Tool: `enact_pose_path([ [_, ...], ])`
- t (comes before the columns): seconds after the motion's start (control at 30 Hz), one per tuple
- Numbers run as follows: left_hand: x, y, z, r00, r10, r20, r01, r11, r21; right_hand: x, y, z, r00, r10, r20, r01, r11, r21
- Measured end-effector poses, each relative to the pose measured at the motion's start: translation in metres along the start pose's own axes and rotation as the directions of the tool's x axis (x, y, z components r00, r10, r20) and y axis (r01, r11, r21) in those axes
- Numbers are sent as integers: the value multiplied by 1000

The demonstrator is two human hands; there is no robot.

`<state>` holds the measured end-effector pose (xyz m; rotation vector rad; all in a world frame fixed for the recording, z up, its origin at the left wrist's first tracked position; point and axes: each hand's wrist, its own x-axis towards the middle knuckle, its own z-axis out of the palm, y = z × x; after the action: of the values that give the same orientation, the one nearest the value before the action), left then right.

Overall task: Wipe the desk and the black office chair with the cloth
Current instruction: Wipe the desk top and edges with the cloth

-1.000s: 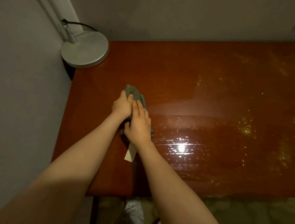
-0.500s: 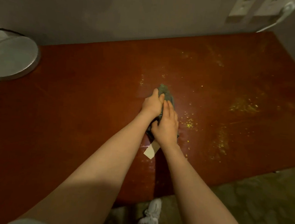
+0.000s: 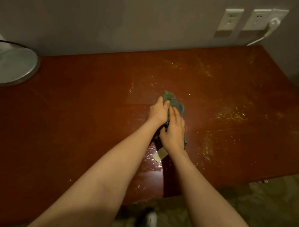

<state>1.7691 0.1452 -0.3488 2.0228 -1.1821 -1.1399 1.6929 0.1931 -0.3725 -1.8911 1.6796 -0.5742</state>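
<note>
Round lamp base [image 3: 10,65], wall sockets [image 3: 229,20], shoe [image 3: 147,223]

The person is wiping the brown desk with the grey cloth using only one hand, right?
Not quite: both hands are on it. The head view shows the left hand gripping the far part of the grey cloth and the right hand lying on it just beside, on the brown desk.

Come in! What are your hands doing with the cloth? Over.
Left hand grips cloth, right hand presses it on desk. Yellow specks unwiped to the right. Nothing blocking.
</note>
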Motion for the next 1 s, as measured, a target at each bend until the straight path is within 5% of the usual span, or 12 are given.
enact_pose_path([
  [0.5, -87, -104, -190, 933, -71, -352, 109, 990, 89, -89, -169, 69, 922, -278, 268, 196, 935, 295],
  [0.8, -153, -204, -269, 926, -191, -327, 262, 947, 187, -189, -238, 143, 894, -275, 353, 125, 911, 392],
  [1.0, -173, -266, -251, 908, -322, -269, 364, 923, 124, -231, -222, 178, 850, -241, 468, 138, 960, 243],
])
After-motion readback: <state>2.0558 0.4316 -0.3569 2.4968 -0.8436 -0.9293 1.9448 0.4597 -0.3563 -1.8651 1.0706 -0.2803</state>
